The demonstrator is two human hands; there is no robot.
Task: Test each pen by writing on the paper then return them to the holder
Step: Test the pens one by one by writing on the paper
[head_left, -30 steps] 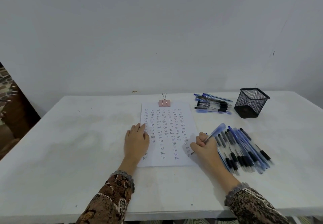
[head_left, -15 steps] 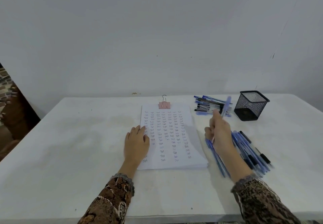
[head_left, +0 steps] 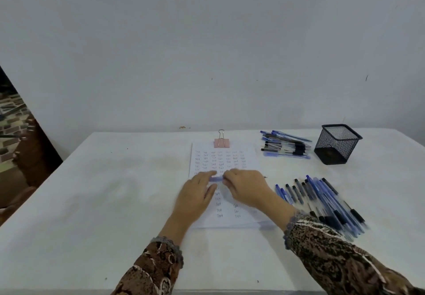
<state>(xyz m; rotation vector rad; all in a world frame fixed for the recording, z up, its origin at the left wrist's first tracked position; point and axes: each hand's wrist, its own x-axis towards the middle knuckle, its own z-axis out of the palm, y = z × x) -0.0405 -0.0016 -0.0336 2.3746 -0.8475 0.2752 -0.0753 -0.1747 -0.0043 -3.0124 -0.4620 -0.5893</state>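
While the left hand (head_left: 197,194) and right hand (head_left: 247,189) pinch one blue pen (head_left: 216,178) over the written paper (head_left: 230,158), the holder (head_left: 333,151) at two o'clock looks empty; much remains.

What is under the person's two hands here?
The paper with rows of test writing; left hand and right hand hold a blue pen above it. Writing beneath them is covered.
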